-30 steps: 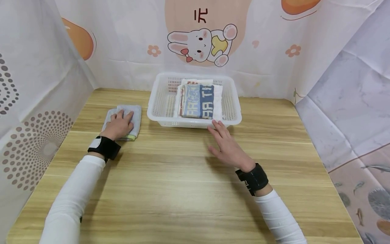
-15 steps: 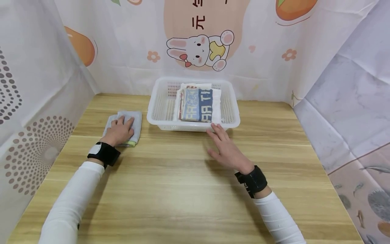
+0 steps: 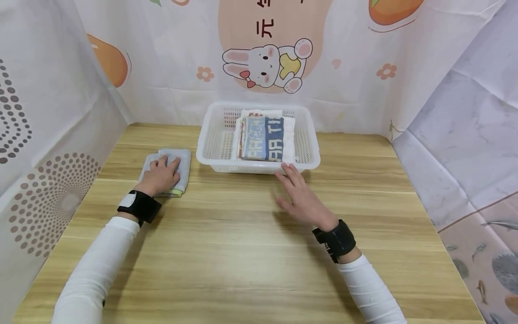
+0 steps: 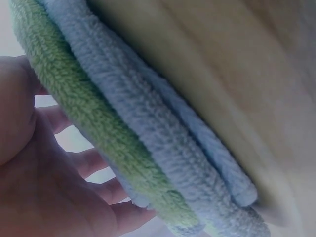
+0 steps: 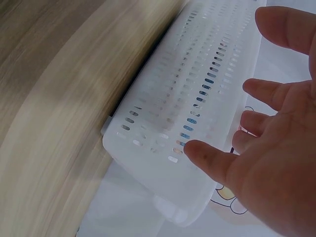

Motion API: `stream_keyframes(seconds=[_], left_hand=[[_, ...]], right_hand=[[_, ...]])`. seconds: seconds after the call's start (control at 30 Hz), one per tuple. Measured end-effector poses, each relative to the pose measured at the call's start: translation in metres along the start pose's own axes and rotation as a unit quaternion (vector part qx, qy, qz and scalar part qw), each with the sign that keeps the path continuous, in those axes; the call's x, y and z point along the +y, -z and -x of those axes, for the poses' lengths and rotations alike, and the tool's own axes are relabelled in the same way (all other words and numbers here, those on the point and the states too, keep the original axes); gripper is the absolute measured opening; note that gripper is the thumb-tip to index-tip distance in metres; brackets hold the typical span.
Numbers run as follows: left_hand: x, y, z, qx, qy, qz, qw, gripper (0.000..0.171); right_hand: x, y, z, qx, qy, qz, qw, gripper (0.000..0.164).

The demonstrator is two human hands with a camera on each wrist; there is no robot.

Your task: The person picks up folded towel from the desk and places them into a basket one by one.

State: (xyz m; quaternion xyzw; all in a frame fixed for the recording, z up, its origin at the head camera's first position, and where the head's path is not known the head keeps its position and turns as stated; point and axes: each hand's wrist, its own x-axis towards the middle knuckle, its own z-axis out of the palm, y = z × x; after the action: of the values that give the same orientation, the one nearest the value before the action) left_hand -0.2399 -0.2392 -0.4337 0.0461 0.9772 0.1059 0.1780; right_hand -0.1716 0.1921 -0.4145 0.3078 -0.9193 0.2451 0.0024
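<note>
On the left of the table, my left hand [image 3: 159, 177] rests on a folded light-blue towel [image 3: 184, 164] with a green edge. Its fingers spread over the top. From the side, the left wrist view shows the towel's thick folded layers [image 4: 148, 133] and the fingers above them. My right hand [image 3: 301, 195] is at the front of a white plastic basket [image 3: 208, 155], fingers extended and fingertips right at the rim. The right wrist view shows the slotted basket wall [image 5: 163, 113] beside these fingers. Inside the basket lie folded towels [image 3: 263, 139], the top one blue with pale lettering.
The wooden table [image 3: 226, 261] reaches to a printed curtain [image 3: 162, 54] right behind the basket. More hanging cloth [image 3: 457, 135] borders the right side, and a dotted curtain [image 3: 52, 148] borders the left.
The head view has tilted up slightly. Both hands, the light-blue towel and the basket keep nearly the same places.
</note>
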Motion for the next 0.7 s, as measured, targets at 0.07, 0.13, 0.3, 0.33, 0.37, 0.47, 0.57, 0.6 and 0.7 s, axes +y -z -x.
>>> stream_keyframes(seconds=[0.07, 0.13, 0.3, 0.33, 0.37, 0.47, 0.57, 0.6, 0.7], left_hand=[[0.001, 0.0, 0.001, 0.0, -0.001, -0.003, 1.0, 0.061], [0.002, 0.0, 0.003, 0.0, -0.003, -0.004, 1.0, 0.06], [0.005, 0.0, 0.006, -0.001, -0.006, -0.005, 1.0, 0.06], [0.006, 0.0, 0.007, -0.002, -0.008, -0.006, 1.0, 0.06], [0.006, 0.0, 0.008, -0.002, -0.009, -0.007, 0.9999, 0.06], [0.008, 0.0, 0.01, -0.003, -0.015, -0.012, 0.9998, 0.059], [0.009, 0.0, 0.01, -0.005, -0.02, -0.017, 0.9997, 0.059], [0.009, 0.0, 0.011, -0.006, -0.02, -0.018, 0.9996, 0.059], [0.011, 0.001, 0.013, -0.009, -0.022, -0.02, 0.9995, 0.059]], right_hand=[[0.0, 0.0, 0.0, -0.002, -0.002, 0.0, 1.0, 0.066], [0.0, -0.001, 0.0, -0.002, -0.003, 0.0, 1.0, 0.067], [0.0, -0.001, 0.0, 0.002, 0.0, -0.003, 1.0, 0.066], [0.0, -0.001, 0.0, 0.002, 0.001, -0.003, 1.0, 0.066], [0.0, -0.001, 0.0, 0.002, 0.001, -0.002, 1.0, 0.067], [0.0, -0.002, -0.001, -0.001, -0.002, -0.002, 1.0, 0.067], [0.0, -0.002, -0.001, -0.004, -0.005, 0.001, 1.0, 0.067], [0.0, -0.001, -0.001, -0.004, -0.006, 0.0, 1.0, 0.067], [0.001, -0.002, -0.001, -0.004, -0.006, 0.0, 1.0, 0.067]])
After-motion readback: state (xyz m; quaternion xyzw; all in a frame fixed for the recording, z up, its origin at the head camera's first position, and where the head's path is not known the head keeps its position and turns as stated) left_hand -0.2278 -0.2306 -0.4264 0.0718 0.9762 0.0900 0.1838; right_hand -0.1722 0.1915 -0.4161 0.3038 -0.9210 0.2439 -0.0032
